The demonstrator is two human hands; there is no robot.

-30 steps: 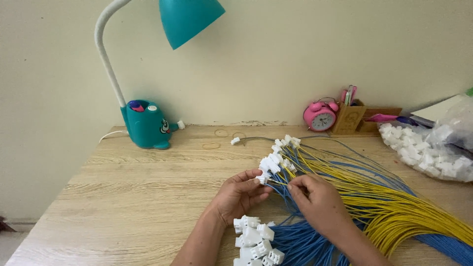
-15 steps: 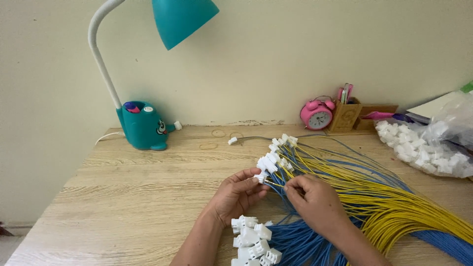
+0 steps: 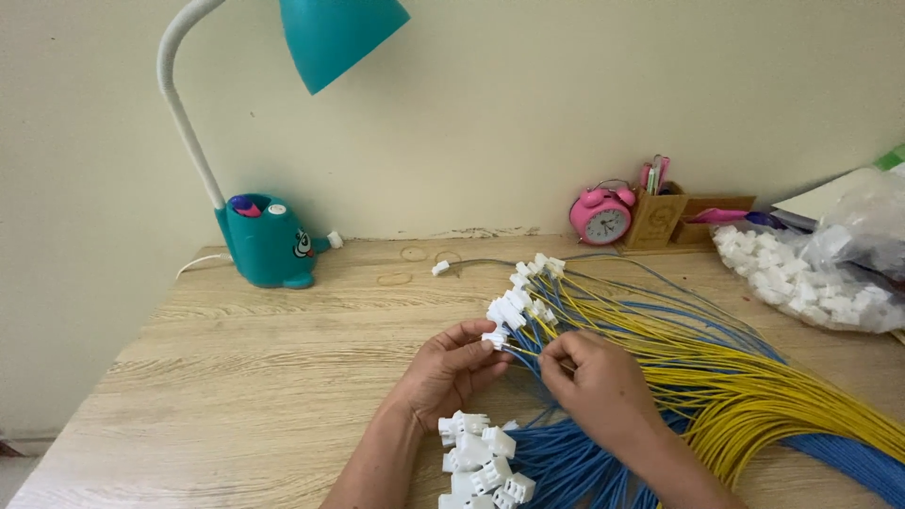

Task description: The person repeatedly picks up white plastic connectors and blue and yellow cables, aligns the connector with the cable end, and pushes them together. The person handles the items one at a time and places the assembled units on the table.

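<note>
at nine o'clock of our right hand [image 3: 599, 377], pinching a wire end [image 3: 524, 352], our left hand [image 3: 451, 369] is gripping the white connector [image 3: 494, 336].

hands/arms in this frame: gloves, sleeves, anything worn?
Both bare. The left hand and right hand have no gloves, and no rings or watch are visible. Both forearms are uncovered down to the frame edge, with no sleeve in view. Fingernails look short and unpainted.

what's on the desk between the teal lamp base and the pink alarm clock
In the head view, between the teal lamp base and the pink alarm clock, the desk holds only one small white connector on a thin wire.
</note>
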